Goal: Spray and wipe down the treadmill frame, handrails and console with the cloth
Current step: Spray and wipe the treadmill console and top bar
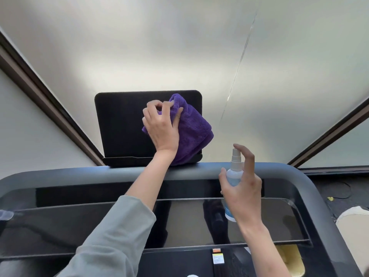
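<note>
Ahead of us a pale frosted window (179,47) fills the upper view, framed by dark brown bars (50,108) that slant in from both sides, and a thin cord (238,62) hangs down across the glass. On the floor at the far right we see a small yellow scrap (330,198) and a cream-coloured object (353,220) cut off by the edge of the view. Two small stickers (217,256), one orange and one white, sit low on the dark surface below the console. Our left forearm in its grey-green sleeve (111,236) crosses in front of the glossy black console panel (79,222) and hides part of it. The spray bottle (234,174) in our right hand (242,190) is clear plastic with a white pump top; it looks filled with a pale blue liquid, though the palm covers most of its body. That hand wraps the bottle upright, with the forefinger lifted and crooked above the nozzle, not touching it. Our left hand (159,126) bunches the purple cloth (191,130), a thick, folded microfibre, against the right half of the black screen (121,124) that stands on a ledge atop the console. The treadmill's grey rounded frame (60,174) curves around the console from left to right and down the right side, matte and smooth.
</note>
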